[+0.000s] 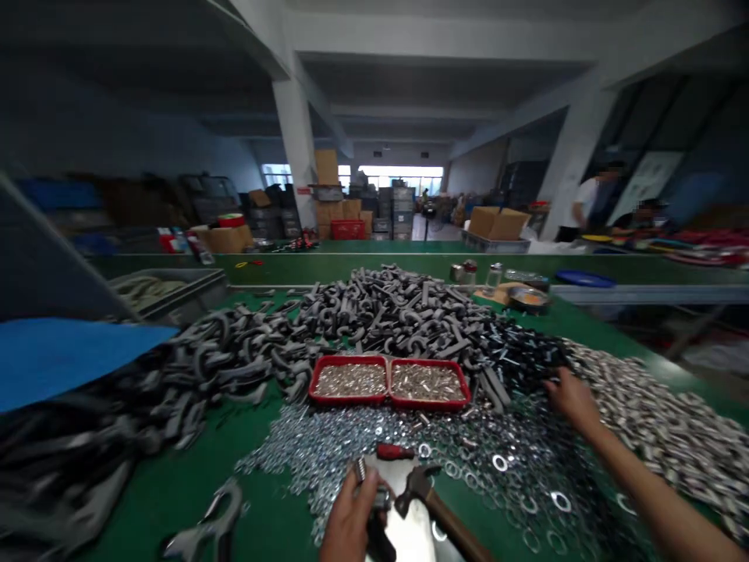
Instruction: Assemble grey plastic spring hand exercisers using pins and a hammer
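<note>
A green table (270, 499) carries everything near the person. A large pile of grey and black curved handles (398, 312) covers its middle, from near the far edge toward the left edge. Along the right edge spreads a long heap of pale metal pieces (661, 414).

By the far left corner is a grey crate (196, 300), which contains pale curved pieces (143, 289). In the centre, between the handles and a wide scatter of washers (328, 437), two red trays (349, 401) stand side by side, touching. Both are well filled with small shiny metal pieces (427, 382). Near the far right corner, a round dish (528, 306) has something orange in it, and a glass jar (495, 275) stands to its left.

The right arm stretches from the near right corner toward the far side. The right hand (572, 396) has the fingers bent and reaches to the heap of black pieces (527, 355); I cannot tell if it grips one.

The left hand (349, 519) is at the middle of the near edge, fingers upward, closed around a dark part with a metal cylinder (380, 498). This part is just left of a hammer (441, 511), whose head lies over a pale plate (409, 531). The smallest tool, with a red handle (395, 452), lies beyond the hammer head.
</note>
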Demonstrator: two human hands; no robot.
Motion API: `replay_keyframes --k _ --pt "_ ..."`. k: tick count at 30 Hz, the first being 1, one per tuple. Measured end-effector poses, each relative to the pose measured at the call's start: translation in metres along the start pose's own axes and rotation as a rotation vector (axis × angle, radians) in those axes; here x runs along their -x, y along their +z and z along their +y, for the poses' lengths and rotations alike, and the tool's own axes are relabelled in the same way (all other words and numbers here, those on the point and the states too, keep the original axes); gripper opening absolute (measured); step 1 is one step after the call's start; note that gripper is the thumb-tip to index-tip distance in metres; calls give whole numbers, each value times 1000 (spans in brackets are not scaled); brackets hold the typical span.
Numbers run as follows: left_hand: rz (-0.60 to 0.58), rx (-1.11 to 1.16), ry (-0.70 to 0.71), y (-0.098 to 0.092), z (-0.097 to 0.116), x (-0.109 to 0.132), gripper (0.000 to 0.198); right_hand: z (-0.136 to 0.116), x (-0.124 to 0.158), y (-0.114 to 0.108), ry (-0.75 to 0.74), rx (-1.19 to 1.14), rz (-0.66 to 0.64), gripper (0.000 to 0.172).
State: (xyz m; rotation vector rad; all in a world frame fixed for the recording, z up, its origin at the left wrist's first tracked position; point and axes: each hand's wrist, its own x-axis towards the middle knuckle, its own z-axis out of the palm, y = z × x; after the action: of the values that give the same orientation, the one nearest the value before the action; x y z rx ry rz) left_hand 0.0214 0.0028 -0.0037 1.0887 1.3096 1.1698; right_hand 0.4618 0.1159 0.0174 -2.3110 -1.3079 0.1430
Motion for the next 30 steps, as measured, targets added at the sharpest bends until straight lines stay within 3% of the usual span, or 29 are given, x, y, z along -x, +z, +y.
replay_keyframes --k 3,5,6,8,11,18,22,25,30 --pt "11 143 -86 -5 4 2 55 -37 55 4 -94 -212 -93 24" --pt "6 219 -108 -5 7 6 54 -69 119 11 -203 -399 -250 25" --pt "1 227 -110 -3 10 10 54 -86 154 15 -230 -618 -372 30" --pt "-25 218 -113 -1 15 17 55 -119 219 23 -210 -871 -527 31" --pt "-59 191 -111 -1 22 26 55 -153 273 31 -234 -1055 -527 27" --pt "-73 209 -106 -10 22 35 60 -160 288 33 -204 -1119 -627 25" --pt "-126 306 -117 -12 14 37 50 -155 294 38 -494 -904 -518 15" --pt "-143 371 -128 -16 9 36 44 -147 293 41 -764 -700 -392 23" --pt "-249 292 -125 -22 15 32 47 -130 283 41 -984 -570 -297 35"
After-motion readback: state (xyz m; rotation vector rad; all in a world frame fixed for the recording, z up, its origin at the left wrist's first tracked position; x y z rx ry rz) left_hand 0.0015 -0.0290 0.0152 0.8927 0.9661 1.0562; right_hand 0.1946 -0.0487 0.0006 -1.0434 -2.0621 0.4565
